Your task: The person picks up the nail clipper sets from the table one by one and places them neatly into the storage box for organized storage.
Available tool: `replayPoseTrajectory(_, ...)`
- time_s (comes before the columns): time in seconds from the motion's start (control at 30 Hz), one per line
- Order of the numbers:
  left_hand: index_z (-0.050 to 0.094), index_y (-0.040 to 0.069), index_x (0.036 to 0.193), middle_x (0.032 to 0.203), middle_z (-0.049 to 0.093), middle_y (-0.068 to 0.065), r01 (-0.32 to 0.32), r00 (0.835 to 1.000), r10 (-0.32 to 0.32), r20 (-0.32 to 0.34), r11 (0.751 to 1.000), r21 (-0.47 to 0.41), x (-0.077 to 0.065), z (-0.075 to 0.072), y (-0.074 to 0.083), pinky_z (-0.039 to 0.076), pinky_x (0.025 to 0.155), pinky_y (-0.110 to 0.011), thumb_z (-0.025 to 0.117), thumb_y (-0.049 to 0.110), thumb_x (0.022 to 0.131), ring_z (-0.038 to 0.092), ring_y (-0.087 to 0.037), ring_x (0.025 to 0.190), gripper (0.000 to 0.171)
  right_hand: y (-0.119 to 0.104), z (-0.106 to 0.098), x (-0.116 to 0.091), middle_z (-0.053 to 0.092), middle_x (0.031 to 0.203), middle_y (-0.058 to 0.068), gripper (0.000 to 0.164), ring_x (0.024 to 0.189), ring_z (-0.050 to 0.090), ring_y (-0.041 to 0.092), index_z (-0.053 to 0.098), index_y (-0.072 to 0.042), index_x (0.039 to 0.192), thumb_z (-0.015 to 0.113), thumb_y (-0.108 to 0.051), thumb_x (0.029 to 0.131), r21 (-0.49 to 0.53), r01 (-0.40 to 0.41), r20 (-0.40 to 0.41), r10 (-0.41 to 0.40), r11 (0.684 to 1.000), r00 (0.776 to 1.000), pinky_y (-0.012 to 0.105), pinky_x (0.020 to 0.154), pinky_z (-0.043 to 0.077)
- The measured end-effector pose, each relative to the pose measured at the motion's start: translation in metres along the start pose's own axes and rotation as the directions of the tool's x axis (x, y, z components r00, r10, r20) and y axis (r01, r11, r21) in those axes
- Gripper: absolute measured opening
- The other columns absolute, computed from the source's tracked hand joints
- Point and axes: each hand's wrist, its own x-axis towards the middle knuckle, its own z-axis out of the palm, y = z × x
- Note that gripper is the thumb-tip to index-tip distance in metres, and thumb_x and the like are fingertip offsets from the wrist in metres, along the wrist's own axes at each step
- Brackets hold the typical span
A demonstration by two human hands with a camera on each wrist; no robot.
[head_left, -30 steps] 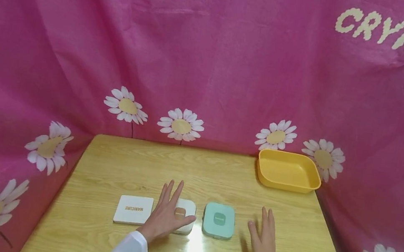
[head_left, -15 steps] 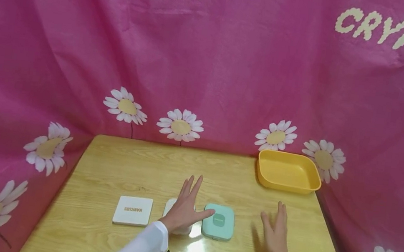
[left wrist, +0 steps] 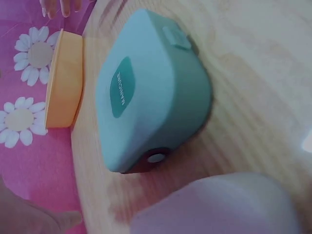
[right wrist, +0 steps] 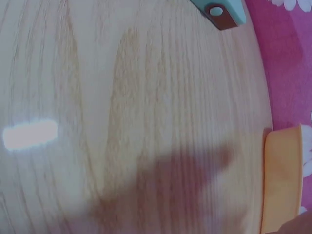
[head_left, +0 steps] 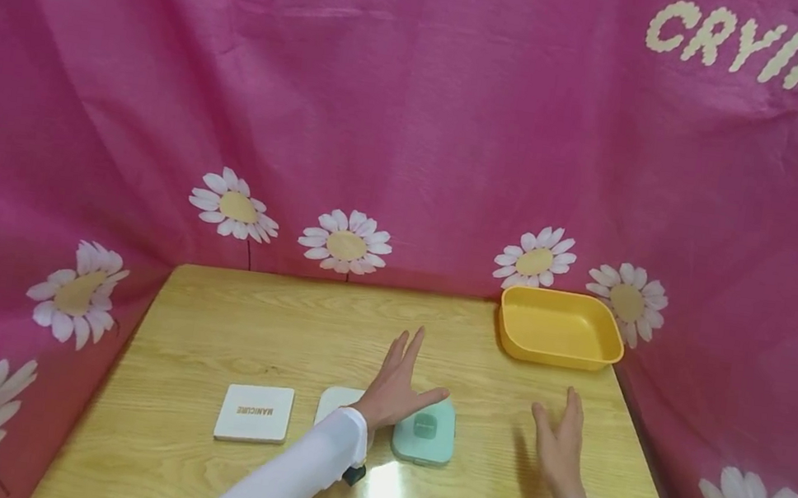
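My left hand (head_left: 397, 390) hovers with spread, straight fingers between a white rounded case (head_left: 337, 402) and a mint green case (head_left: 424, 441). Its thumb overlaps the green case's far edge in the head view, and the sleeve covers much of the white one. In the left wrist view the green case (left wrist: 146, 92) shows a "MANICURE" label, a clasp and a round button on its side. Off to the right, my right hand (head_left: 561, 448) is held above the table with fingers extended, holding nothing. A flat white box (head_left: 255, 413) marked "MANICURE" lies at the left.
A yellow open tray (head_left: 557, 360) stands at the table's far right corner, beyond the right hand. The wooden table (head_left: 210, 325) meets a pink flowered curtain (head_left: 442, 138) at its back and sides.
My left hand has moved right and away from me, from over the white case toward the green one. The right hand has drifted right and slightly forward. The cases stay put.
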Motion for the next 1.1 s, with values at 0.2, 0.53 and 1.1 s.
replayPoseTrajectory(0.2,-0.004,0.042,0.168,0.177,0.001,-0.008,-0.019,1.0,0.019,0.008,0.998,0.054,0.021,0.006,0.007,0.028,0.123,-0.063,0.069,0.07,0.088,0.003,-0.035,0.162,0.112,0.007,-0.004,0.008,-0.009,0.174,0.022,0.089,0.16,-0.004,0.045,-0.009,-0.01,0.168,0.047,-0.047,0.11,0.011,-0.04,0.013,0.04,0.999,0.999,0.066,0.126,0.004)
replayPoseTrajectory(0.53,-0.001,0.045,0.167,0.177,0.0,-0.004,-0.043,0.997,0.039,0.062,0.997,0.068,0.043,0.015,0.028,0.03,0.122,-0.063,0.073,0.064,0.089,0.005,-0.034,0.162,0.11,0.014,-0.013,0.022,-0.013,0.174,0.017,0.091,0.159,0.0,0.046,-0.014,-0.014,0.168,0.045,-0.052,0.109,0.159,-0.151,0.05,0.145,0.976,0.988,0.066,0.126,0.012)
replayPoseTrajectory(1.1,0.005,0.034,0.17,0.176,0.015,-0.007,0.092,0.985,-0.089,0.145,0.996,-0.011,0.085,0.045,0.052,0.028,0.125,-0.055,0.07,0.062,0.092,0.022,-0.035,0.159,0.106,0.027,-0.052,0.056,-0.009,0.175,0.015,0.085,0.16,0.003,0.037,-0.012,-0.014,0.168,0.043,-0.042,0.111,0.357,-0.282,0.011,0.297,0.89,0.955,0.055,0.128,0.017)
